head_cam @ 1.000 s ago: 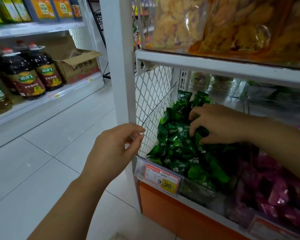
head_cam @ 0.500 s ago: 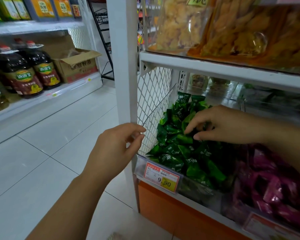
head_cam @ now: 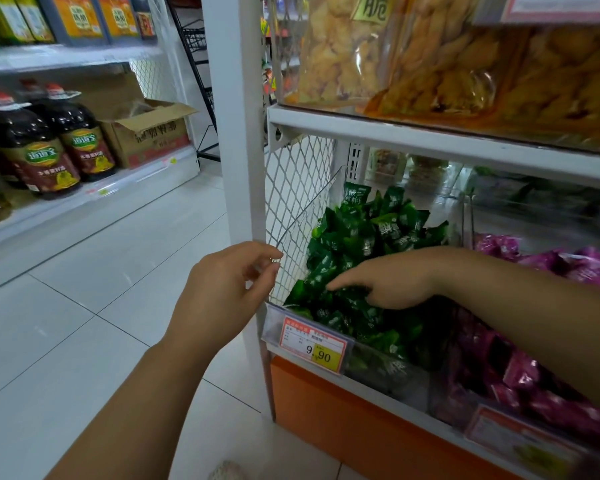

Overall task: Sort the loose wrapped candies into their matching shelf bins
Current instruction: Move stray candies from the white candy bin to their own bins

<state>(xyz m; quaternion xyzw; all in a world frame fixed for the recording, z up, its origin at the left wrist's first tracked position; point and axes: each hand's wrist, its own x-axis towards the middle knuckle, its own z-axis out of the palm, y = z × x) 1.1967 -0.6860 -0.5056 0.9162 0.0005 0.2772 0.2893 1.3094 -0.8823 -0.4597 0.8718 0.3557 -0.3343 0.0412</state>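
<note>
While the left hand [head_cam: 222,292] pinches the clear divider [head_cam: 312,220], the right hand [head_cam: 388,282] lies on the green candies [head_cam: 361,237] just beneath its fingers [head_cam: 343,283]. Any grip is hidden.

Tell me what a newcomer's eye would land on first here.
The heap of green wrapped candies, low at centre beside the white mesh, with the right hand dipped into it. Then the yellow 9.90 price tag just below, and the magenta candies to their right. The left hand pinches the clear divider at the mesh.
</note>
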